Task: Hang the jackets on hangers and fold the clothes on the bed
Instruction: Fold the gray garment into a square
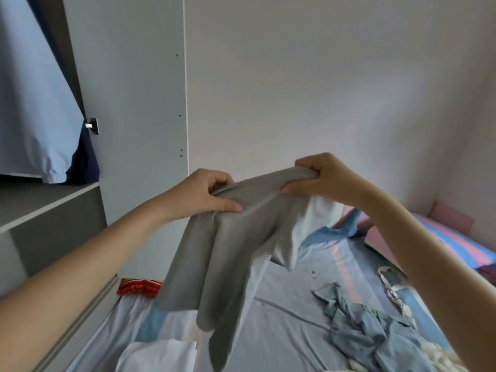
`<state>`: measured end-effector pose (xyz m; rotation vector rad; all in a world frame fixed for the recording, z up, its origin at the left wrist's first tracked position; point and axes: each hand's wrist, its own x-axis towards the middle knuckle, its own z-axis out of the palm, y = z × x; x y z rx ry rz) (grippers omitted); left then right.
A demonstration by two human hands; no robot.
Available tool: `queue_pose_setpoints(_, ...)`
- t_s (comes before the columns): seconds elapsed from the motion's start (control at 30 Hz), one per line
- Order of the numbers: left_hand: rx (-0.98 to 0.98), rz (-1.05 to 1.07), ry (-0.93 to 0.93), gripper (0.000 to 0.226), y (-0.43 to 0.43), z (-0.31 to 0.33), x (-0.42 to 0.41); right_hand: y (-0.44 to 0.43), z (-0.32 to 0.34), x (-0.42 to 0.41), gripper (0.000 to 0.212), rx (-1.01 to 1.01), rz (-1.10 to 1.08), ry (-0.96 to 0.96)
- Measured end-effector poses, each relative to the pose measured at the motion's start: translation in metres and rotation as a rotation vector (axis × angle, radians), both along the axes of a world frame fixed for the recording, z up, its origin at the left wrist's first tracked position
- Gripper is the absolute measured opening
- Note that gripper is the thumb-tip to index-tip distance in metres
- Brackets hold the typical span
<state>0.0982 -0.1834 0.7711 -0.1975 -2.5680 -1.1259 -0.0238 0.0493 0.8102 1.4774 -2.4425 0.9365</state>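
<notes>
Left hand (pixel 205 193) and right hand (pixel 320 178), centre of frame, each pinch top edge of grey garment (pixel 236 253), fingers curled. Garment hangs over bed (pixel 290 312). Blue crumpled clothing (pixel 370 331) lower right. Light-blue jacket (pixel 32 103) hangs upper left.

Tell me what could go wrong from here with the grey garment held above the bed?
1. The left hand and right hand pinch only the bunched top edge of the grey garment; it hangs twisted, so a fold may come out crooked.
2. Its lower end hangs near the white cloth; laid down there, the two might tangle.
3. The crumpled blue garment occupies the bed on the right, perhaps leaving little flat room.
</notes>
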Motion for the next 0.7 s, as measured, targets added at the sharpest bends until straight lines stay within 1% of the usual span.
queue_pose_setpoints(0.03, -0.123, 0.019, -0.070, 0.043, -0.004, -0.006, 0.000, 0.001, -0.001, -0.003, 0.036, -0.103, -0.025, 0.017)
queue_pose_setpoints(0.07, -0.216, 0.044, -0.156, 0.043, -0.009, -0.014, -0.002, 0.001, -0.003, -0.007, 0.035, -0.201, -0.049, 0.034)
queue_pose_setpoints(0.1, -0.262, 0.061, -0.237, 0.037, -0.013, -0.025, -0.003, 0.001, -0.005, -0.010, 0.034, -0.294, -0.070, 0.049)
queue_pose_setpoints(0.17, -0.277, 0.114, -0.330, 0.028, -0.022, -0.046, -0.006, -0.001, -0.012, -0.020, 0.031, -0.478, -0.109, 0.053)
queue_pose_setpoints(0.2, -0.273, 0.143, -0.339, 0.028, -0.026, -0.056, -0.006, 0.000, -0.016, -0.026, 0.027, -0.526, -0.136, 0.056)
queue_pose_setpoints(0.23, -0.260, 0.171, -0.337, 0.028, -0.034, -0.063, -0.007, 0.001, -0.018, -0.031, 0.024, -0.521, -0.173, 0.075)
queue_pose_setpoints(0.27, -0.250, 0.188, -0.318, 0.025, -0.040, -0.070, -0.007, 0.003, -0.022, -0.037, 0.022, -0.453, -0.221, 0.104)
queue_pose_setpoints(0.33, -0.292, 0.217, -0.293, 0.017, -0.053, -0.078, -0.007, 0.011, -0.032, -0.050, 0.022, -0.217, -0.284, 0.131)
queue_pose_setpoints(0.37, -0.319, 0.227, -0.295, 0.018, -0.057, -0.083, -0.009, 0.016, -0.039, -0.058, 0.022, -0.135, -0.305, 0.115)
queue_pose_setpoints(0.4, -0.341, 0.242, -0.288, 0.017, -0.061, -0.088, -0.012, 0.021, -0.048, -0.065, 0.021, -0.106, -0.337, 0.088)
queue_pose_setpoints(0.43, -0.341, 0.261, -0.262, 0.015, -0.062, -0.092, -0.015, 0.026, -0.057, -0.071, 0.020, -0.117, -0.378, 0.043)
queue_pose_setpoints(0.5, -0.256, 0.332, -0.116, 0.012, -0.062, -0.102, -0.018, 0.038, -0.076, -0.077, 0.013, -0.204, -0.456, -0.046)
queue_pose_setpoints(0.53, -0.199, 0.367, -0.039, 0.017, -0.060, -0.109, -0.020, 0.045, -0.087, -0.077, 0.007, -0.212, -0.496, -0.082)
queue_pose_setpoints(0.57, -0.164, 0.395, 0.011, 0.026, -0.059, -0.116, -0.022, 0.050, -0.098, -0.076, 0.006, -0.178, -0.540, -0.114)
queue_pose_setpoints(0.6, -0.162, 0.404, 0.028, 0.033, -0.056, -0.124, -0.023, 0.056, -0.111, -0.077, 0.012, -0.111, -0.556, -0.152)
queue_pose_setpoints(0.63, -0.174, 0.392, 0.000, 0.036, -0.054, -0.134, -0.026, 0.061, -0.124, -0.078, 0.018, -0.008, -0.541, -0.198)
queue_pose_setpoints(0.7, -0.156, 0.376, -0.101, 0.034, -0.044, -0.156, -0.026, 0.070, -0.150, -0.069, 0.029, 0.221, -0.476, -0.274)
